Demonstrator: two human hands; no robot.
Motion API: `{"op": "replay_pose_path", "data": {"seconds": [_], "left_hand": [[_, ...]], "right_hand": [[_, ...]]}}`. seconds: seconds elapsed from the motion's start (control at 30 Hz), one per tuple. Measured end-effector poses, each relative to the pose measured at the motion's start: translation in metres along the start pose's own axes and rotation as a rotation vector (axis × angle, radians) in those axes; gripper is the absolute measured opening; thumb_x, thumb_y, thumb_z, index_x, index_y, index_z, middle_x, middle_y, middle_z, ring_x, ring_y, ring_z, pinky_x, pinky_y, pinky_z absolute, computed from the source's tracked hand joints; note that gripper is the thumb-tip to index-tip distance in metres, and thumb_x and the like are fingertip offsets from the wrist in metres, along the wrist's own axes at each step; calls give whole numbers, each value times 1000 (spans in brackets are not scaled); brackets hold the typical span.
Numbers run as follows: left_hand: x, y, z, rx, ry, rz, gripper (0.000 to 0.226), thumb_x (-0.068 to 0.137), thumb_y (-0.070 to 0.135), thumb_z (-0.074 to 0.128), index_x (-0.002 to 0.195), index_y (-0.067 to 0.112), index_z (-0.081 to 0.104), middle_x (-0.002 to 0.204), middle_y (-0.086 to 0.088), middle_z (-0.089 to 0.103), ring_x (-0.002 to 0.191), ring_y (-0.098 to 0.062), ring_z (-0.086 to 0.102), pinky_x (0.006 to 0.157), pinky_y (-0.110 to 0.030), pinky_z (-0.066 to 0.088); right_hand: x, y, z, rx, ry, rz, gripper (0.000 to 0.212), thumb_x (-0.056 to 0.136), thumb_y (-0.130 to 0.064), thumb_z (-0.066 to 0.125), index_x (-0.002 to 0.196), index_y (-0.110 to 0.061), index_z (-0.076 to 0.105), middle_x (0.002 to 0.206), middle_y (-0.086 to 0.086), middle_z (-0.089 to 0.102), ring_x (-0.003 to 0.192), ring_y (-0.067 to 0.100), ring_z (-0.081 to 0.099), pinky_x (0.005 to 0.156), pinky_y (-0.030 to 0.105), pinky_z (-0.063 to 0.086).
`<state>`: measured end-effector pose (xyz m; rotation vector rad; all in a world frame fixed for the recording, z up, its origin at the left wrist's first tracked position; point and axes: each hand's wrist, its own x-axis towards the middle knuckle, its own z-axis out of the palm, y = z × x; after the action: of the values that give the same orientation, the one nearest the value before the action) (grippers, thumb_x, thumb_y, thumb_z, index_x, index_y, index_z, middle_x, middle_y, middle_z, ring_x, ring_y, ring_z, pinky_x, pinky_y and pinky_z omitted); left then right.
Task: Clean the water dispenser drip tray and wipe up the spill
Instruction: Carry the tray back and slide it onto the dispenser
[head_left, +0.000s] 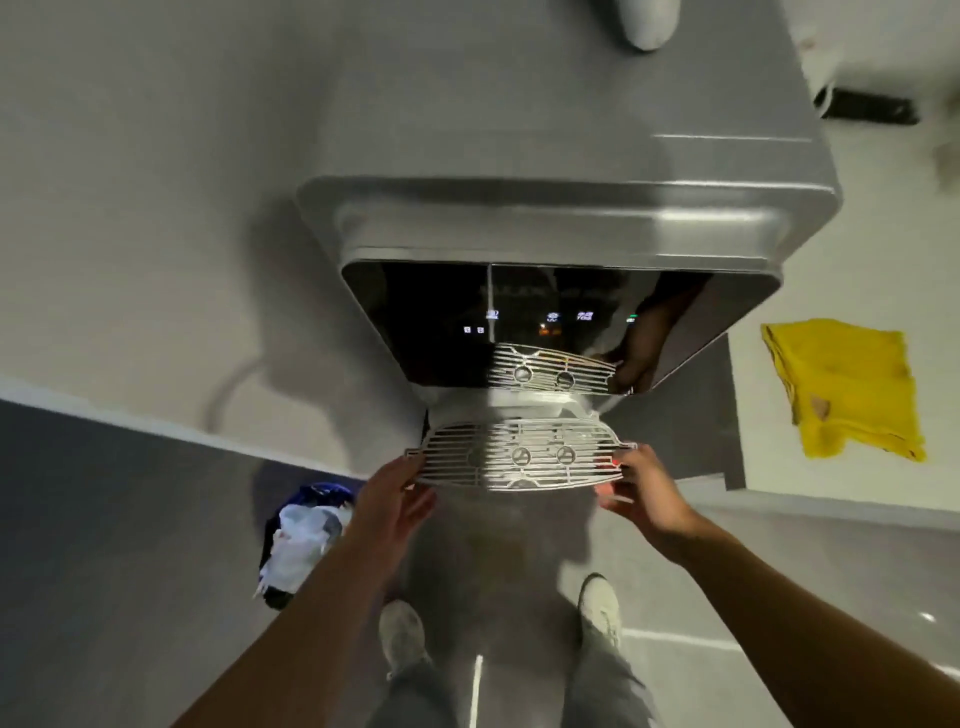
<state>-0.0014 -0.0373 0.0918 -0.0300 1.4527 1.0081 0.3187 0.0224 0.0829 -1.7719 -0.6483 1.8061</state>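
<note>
The silver water dispenser (561, 208) stands in front of me, its glossy black front panel (441, 322) lit with small icons. Below the panel I hold the white slotted drip tray grille (519, 456) by both ends. My left hand (397, 501) grips its left end. Its right end is pinched by my right hand (641, 491). The grille is mirrored in the black panel. The white tray base (524, 402) shows just behind the grille. A yellow cloth (847, 387) lies crumpled on the white counter to the right.
A bin with a dark bag and white rubbish (304, 540) stands on the floor at my left. My two shoes (600, 605) are on grey tiles below. A white counter (883, 270) runs along the right; a black object (867, 106) lies at its far end.
</note>
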Motion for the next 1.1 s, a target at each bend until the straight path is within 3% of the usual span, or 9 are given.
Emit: {"op": "replay_pose_path", "data": {"seconds": [0.1,0.17,0.33,0.47,0.77,0.93,1.0,1.1], "left_hand": [[40,6,2,148,27,-15,12,96,25,70,101,15,71,98,-7,77,87,-20,72,72,-32,52],[64,8,5,237,44,-16,11,95,26,71,97,15,71,102,-10,73,93,-23,66,75,-33,49],[108,-1,8,270,45,26,15,98,25,68,106,12,72,116,-14,74,104,-25,69,85,-35,56],[122,-9,11,315,57,76,16,101,26,64,100,13,72,115,-18,72,101,-26,67,98,-43,56],[126,-11,22,413,115,259,22,105,33,56,91,23,70,114,-19,73,114,-35,68,102,-55,55],[128,-9,22,454,120,285,26,105,34,55,85,23,68,102,-15,73,105,-33,69,98,-54,55],[131,-8,24,448,125,289,27,104,33,57,82,22,66,92,-14,71,88,-26,67,89,-49,57],[134,-4,27,411,128,289,25,103,32,60,79,25,61,79,2,61,71,-14,58,81,-43,52]], "right_hand": [[31,14,5,67,110,10,27,104,-25,49,125,-9,48,106,23,69,79,28,63,67,38,55],[50,23,8,63,124,24,34,104,-26,49,130,-5,49,115,26,69,87,32,63,73,40,56],[84,39,19,91,193,50,21,105,-22,52,122,-10,51,117,20,69,101,35,64,81,44,56],[99,48,23,68,246,2,20,107,-23,51,123,-11,54,118,18,68,100,32,63,76,38,57],[112,44,31,-120,265,-126,22,108,-35,45,121,-21,57,124,13,69,109,33,66,75,39,56],[116,45,28,-208,284,-139,30,108,-38,43,126,-17,56,133,17,61,109,33,66,84,50,60],[117,44,28,-255,291,-141,37,108,-40,42,131,-14,55,138,18,55,110,35,64,89,55,60],[120,41,29,-275,305,-145,40,109,-41,41,135,-14,54,140,17,53,110,34,64,91,56,59]]}}
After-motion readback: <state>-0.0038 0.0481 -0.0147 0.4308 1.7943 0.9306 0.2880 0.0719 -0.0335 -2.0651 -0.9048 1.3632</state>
